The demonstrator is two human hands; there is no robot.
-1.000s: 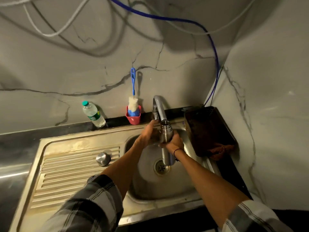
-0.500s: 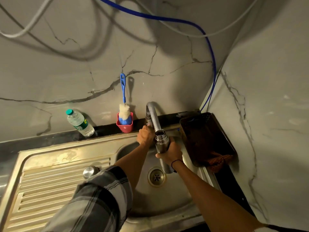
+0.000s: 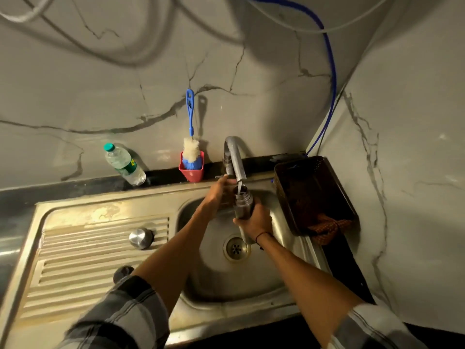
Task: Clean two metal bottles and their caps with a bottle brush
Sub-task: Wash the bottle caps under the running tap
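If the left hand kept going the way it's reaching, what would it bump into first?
The left hand is already at the curved metal tap's small handle, so it likely meets that first; beyond it stands the marble wall. Depth is hard to judge.

2 bare forearms, sleeves pushed up twd the elbows. Left sleeve [image 3: 120, 316]: grey plaid w/ darker bands & thin pale lines, cuff bunched well back from the fingers. Right sleeve [image 3: 372, 328]: same plaid, lighter grey, only its edge shows. Thin dark cord band [image 3: 263, 235] round the right wrist, just behind the right hand [image 3: 256, 220]. Left hand [image 3: 216, 195] bare, no rings seen.
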